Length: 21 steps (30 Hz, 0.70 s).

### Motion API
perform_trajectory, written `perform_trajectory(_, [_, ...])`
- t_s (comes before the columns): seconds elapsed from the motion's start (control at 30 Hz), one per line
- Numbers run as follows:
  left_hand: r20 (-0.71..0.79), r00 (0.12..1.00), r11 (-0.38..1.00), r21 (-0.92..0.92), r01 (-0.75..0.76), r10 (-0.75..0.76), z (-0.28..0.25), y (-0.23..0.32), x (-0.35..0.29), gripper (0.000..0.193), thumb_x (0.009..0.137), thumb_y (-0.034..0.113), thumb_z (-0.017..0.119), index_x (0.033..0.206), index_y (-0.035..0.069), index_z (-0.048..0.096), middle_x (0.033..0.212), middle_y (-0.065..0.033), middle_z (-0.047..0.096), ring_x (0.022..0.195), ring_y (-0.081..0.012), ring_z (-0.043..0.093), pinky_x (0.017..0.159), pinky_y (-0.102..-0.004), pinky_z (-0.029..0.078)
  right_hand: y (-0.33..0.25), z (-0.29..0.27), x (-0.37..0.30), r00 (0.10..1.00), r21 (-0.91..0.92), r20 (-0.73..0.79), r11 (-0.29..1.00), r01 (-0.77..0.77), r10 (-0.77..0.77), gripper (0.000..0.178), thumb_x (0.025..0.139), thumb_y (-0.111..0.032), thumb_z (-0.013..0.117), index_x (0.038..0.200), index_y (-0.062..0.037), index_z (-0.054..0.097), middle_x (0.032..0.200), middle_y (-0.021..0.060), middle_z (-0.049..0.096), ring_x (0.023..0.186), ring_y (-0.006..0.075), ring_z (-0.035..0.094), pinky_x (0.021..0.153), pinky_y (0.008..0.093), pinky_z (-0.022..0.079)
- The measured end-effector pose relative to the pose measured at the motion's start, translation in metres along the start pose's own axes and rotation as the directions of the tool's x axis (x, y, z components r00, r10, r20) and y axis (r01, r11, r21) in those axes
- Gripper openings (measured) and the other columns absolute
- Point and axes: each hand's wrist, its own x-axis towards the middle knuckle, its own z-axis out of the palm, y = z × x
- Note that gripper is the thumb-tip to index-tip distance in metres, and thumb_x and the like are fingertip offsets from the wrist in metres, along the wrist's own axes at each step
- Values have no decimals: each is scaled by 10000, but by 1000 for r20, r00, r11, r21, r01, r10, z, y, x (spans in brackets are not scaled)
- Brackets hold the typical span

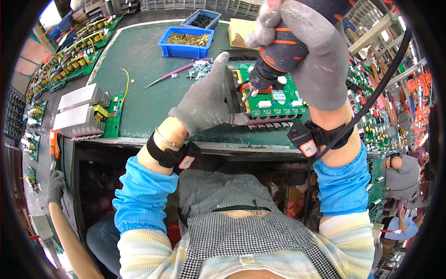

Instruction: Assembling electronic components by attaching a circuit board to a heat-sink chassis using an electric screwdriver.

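In front of me on the table is a green circuit board [276, 95] with white connectors, mounted on a metal base. My left hand [204, 104], in a grey glove, grips the board's left side, its thumb pointing up and its fingers by the front corner. A black-and-orange power screwdriver [278, 53] is in my gloved right hand [320, 60], fingers wrapped round its body. The screwdriver's nose points down over the left part of the board; whether its tip touches a screw cannot be made out. Silver screws or clips [200, 69] lie beyond my left hand.
A blue bin [165, 49] of brass-coloured parts and another bin [214, 17] of dark parts stand at the back. A pink pen-like tool [172, 74] and heat sinks [79, 118] lie leftward. A co-worker's gloved hand [56, 186] is far left. A black cable [376, 88] hangs right.
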Motion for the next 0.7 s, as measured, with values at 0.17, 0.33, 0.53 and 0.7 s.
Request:
perform_trajectory(0.17, [-37, 992, 992, -27, -121, 120, 3, -4, 2, 1331, 579, 228, 1007, 1587, 49, 157, 1397, -149, 563, 1278, -235, 541, 1075, -393, 454, 2, -3, 7, 994, -152, 100, 988, -34, 50, 636, 877, -75, 692, 1429, 12, 387, 886, 83, 646, 720, 166, 658, 631, 313, 546])
perform_trajectory(0.33, [3, 983, 974, -136, -181, 183, 2, -9, 7, 1423, 530, 392, 999, 1555, -51, 117, 1375, -284, 551, 1267, -383, 584, 1063, -398, 476, -4, -11, 18, 951, -37, 244, 982, -187, 191, 659, 875, -90, 704, 1442, 19, 386, 894, 74, 657, 710, 147, 659, 588, 281, 522])
perform_trajectory(0.53, [74, 994, 985, -161, -69, 82, -2, -3, 4, 1412, 544, 302, 994, 1569, -40, 85, 1388, -264, 546, 1303, -358, 552, 1103, -385, 441, 12, -9, 32, 988, -335, 82, 938, -93, 127, 449, 878, -129, 713, 1264, -16, 512, 861, 58, 654, 698, 135, 655, 584, 266, 520])
perform_trajectory(0.7, [62, 998, 999, 26, -20, 19, -4, 2, 4, 1441, 571, 249, 1013, 1583, -18, 22, 1417, -192, 537, 1309, -271, 502, 1124, -365, 392, -28, -30, 32, 885, -219, 456, 976, 8, 95, 322, 920, -210, 645, 1159, -14, 553, 936, 80, 631, 801, 194, 632, 742, 363, 520])
